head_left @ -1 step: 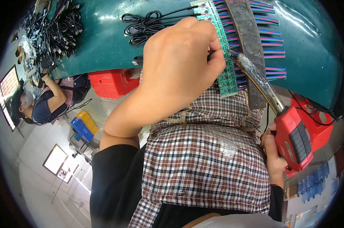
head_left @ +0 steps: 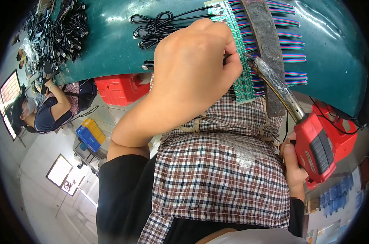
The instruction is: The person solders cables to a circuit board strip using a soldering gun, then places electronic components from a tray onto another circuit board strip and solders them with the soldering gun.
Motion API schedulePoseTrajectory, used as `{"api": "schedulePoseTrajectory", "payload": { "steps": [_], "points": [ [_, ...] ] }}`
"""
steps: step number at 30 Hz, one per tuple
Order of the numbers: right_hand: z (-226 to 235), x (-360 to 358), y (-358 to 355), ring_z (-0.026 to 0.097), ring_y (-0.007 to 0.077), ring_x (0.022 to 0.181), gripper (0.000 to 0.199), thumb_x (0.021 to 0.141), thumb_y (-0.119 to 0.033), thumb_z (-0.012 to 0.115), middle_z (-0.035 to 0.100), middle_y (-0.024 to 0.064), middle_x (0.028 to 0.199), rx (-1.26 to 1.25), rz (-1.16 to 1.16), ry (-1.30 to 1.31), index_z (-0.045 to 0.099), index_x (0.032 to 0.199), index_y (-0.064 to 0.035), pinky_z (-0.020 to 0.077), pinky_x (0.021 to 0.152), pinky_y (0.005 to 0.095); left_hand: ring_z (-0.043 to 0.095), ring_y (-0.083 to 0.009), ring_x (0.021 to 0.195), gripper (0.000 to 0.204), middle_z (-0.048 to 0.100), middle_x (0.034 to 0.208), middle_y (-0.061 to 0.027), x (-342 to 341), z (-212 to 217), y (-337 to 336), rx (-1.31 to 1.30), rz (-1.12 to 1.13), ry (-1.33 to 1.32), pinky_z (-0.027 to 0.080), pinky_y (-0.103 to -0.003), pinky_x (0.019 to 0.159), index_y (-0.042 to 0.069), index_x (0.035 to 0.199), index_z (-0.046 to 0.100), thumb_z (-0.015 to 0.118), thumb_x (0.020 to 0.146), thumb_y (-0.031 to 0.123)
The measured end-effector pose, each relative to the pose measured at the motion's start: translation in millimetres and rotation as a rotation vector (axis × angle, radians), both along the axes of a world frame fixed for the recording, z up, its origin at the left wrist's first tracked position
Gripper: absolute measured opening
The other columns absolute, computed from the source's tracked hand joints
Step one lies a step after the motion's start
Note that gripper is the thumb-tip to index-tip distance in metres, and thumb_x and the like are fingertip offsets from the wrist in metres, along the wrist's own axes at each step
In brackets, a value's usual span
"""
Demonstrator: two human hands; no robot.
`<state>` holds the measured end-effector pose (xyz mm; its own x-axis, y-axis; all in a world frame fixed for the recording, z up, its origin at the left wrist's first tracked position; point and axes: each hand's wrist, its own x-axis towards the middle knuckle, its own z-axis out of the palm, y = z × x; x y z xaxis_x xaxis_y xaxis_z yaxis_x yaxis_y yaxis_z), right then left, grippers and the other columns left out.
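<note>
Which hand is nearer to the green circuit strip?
Left. The left hand is at the green circuit strip, its fingers at the strip's edge. The right hand is lower, away from the strip, holding the red soldering gun.

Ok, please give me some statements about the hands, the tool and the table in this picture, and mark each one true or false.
1. The right hand holds a red soldering gun. True.
2. The left hand lies flat on the lap. False: it is raised at the green circuit strip, fingers pinched.
3. The table is teal. True.
4. The coloured ribbon wires are all white. False: they are multicoloured.
5. Black cables lie on the table. True.
</note>
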<state>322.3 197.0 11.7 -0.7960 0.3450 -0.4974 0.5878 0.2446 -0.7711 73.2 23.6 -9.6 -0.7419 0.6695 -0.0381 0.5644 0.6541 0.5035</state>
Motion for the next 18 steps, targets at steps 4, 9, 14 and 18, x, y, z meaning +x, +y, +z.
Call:
{"api": "schedulePoseTrajectory", "payload": {
  "steps": [4, 9, 14, 18],
  "points": [
    [-4.0, 2.2, 4.1, 0.056, 0.0136, 0.073, 0.014, 0.092, -0.001, 0.062, 0.059, 0.0046, 0.085, -0.01, 0.068, -0.016, 0.06, 0.106, -0.0008, 0.0458, 0.068, 0.0282, 0.064, -0.0156, 0.069, 0.011, 0.064, 0.076, -0.0022, 3.6, -0.2, 1.7, -0.016, 0.028, 0.013, 0.051, -0.028, 0.062, 0.006, 0.077, 0.065, 0.075, 0.073, 0.007],
    [-3.8, -3.1, 6.0, 0.069, 0.0207, 0.083, 0.023, 0.084, -0.007, 0.077, 0.072, 0.0089, 0.093, -0.067, -0.023, -0.021, 0.072, 0.106, -0.0027, 0.0543, 0.075, 0.0331, 0.065, -0.0163, 0.07, 0.012, 0.065, 0.076, -0.0016, 5.5, -1.1, 3.3, -0.017, 0.034, 0.048, 0.052, -0.029, 0.062, 0.007, 0.076, 0.064, 0.075, 0.072, 0.007],
    [-4.5, -4.2, 4.6, 0.06, 0.0181, 0.077, 0.018, 0.087, -0.006, 0.07, 0.063, 0.0077, 0.089, -0.068, -0.011, 0.007, 0.064, 0.104, -0.0025, 0.0486, 0.07, 0.0307, 0.065, -0.0166, 0.07, 0.012, 0.065, 0.076, -0.0019, 6.5, -1.4, 3.4, -0.018, 0.036, 0.052, 0.052, -0.029, 0.062, 0.007, 0.076, 0.064, 0.075, 0.072, 0.007],
    [-5.8, -4.4, 6.2, 0.047, 0.0135, 0.066, 0.006, 0.093, -0.004, 0.058, 0.05, 0.0053, 0.083, -0.021, 0.061, 0.061, 0.054, 0.097, -0.0028, 0.0393, 0.061, 0.027, 0.065, -0.0169, 0.07, 0.013, 0.065, 0.076, -0.0021, 6.5, -1.9, 4.2, -0.029, 0.03, 0.061, 0.052, -0.029, 0.062, 0.007, 0.076, 0.064, 0.075, 0.072, 0.007]
  ]
}}
